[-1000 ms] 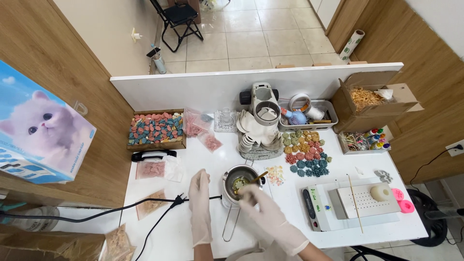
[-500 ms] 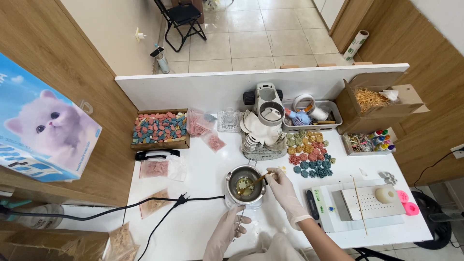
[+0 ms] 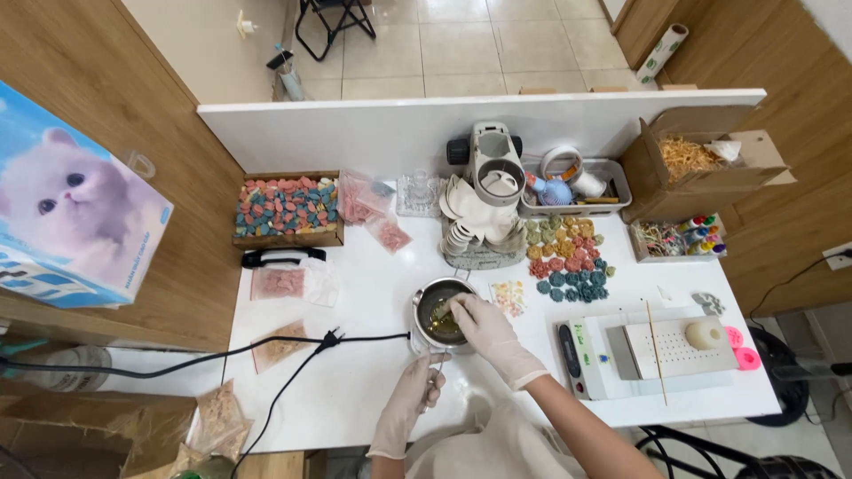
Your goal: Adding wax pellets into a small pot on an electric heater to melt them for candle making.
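Note:
A small round metal pot [image 3: 429, 300] with yellowish melted stuff inside sits on the white table [image 3: 355, 390] in front of me. My right hand [image 3: 479, 324], in a white glove, reaches into the pot's mouth; I cannot tell whether its fingers pinch a small tool. My left hand [image 3: 410, 397], also gloved, is closed around the pot's handle at the near side.
A black power cord [image 3: 293, 350] runs left from the pot. Behind it stand a white grinder-like machine [image 3: 493, 173], coloured flower-shaped pieces [image 3: 568, 255], a wooden tray of coloured pieces [image 3: 286, 208], plastic bags [image 3: 282, 284], a scale [image 3: 590, 359] and perforated tray [image 3: 674, 348], cardboard boxes [image 3: 688, 168].
My left hand dropped from beside the pot toward me, then came back up onto the pot's handle. My right hand moved right, then returned over the pot.

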